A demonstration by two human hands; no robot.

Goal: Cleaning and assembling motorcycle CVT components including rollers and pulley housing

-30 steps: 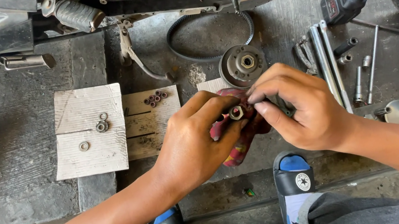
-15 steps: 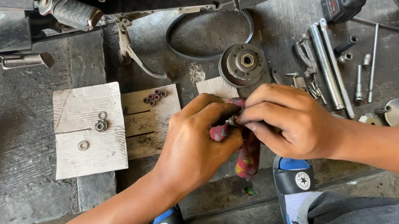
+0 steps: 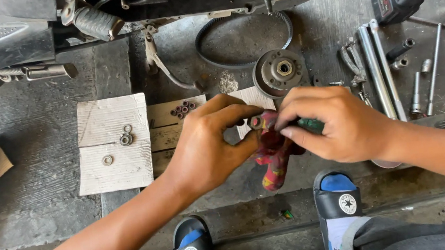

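Both hands pinch one red rag wrapped round a small metal part, held just above the concrete floor: left hand grips from the left, right hand presses fingertips on from the right. Clutch pulley and belt lie just beyond, cardboard with washers left, long tools right, sandals below.

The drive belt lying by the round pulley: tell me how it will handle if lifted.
The drive belt lies in a loose, uneven loop, so it is probably floppy. Its toothed rubber likely grips rather than slips. It looks thin, so probably light.
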